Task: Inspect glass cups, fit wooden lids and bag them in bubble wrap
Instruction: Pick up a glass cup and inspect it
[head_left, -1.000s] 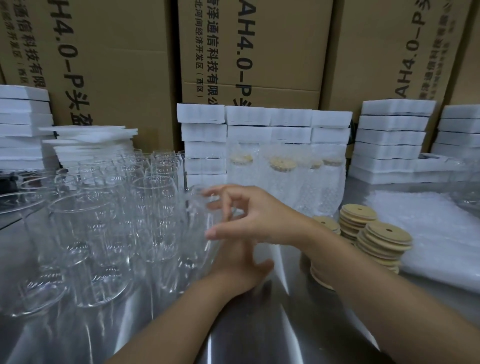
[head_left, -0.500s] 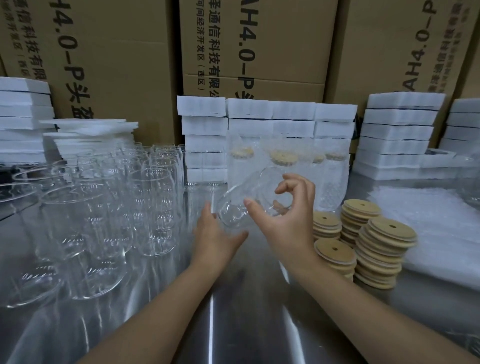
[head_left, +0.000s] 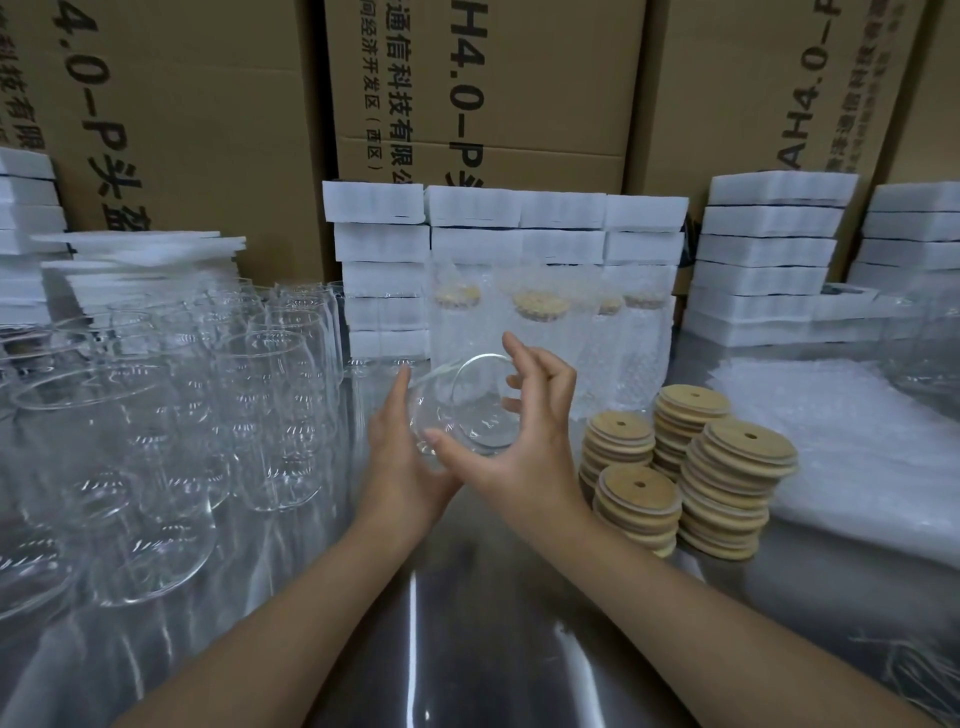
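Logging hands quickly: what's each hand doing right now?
Left hand: open, straight fingers supporting the glass cup.
Right hand: holding the same cup.

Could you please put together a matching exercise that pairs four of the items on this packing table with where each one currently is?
Things:
1. tilted clear glass cup
2. stacks of round wooden lids
3. lidded glass cups in bubble-wrap bags
4. flat pile of white bubble wrap

Places:
a. standing at the back, in front of the white foam blocks
b. lying at the right side of the steel table
c. held between the left hand and right hand
d. piled just right of the right forearm

Pairs: 1-c, 2-d, 3-a, 4-b
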